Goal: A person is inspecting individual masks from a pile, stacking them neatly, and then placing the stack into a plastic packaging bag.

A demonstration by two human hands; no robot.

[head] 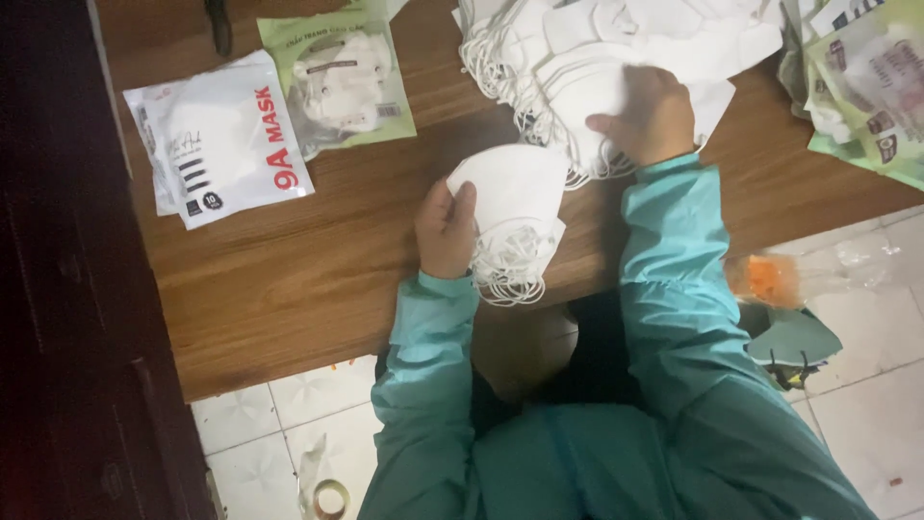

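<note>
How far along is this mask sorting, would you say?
Done, by the look of it: sealed mask packets lie on the wooden table. In hand: the left hand holds a small stack of white masks, while the right hand reaches into the loose pile. Left: that pile looks large.

The big pile of loose white masks runs off the top edge, so its full size can't be told. The right hand has its fingertips buried in that pile. The green packets on the right are cut by the edge and pretty blurry. A dark object at the top is half out of shot, can't tell what it is.
</note>
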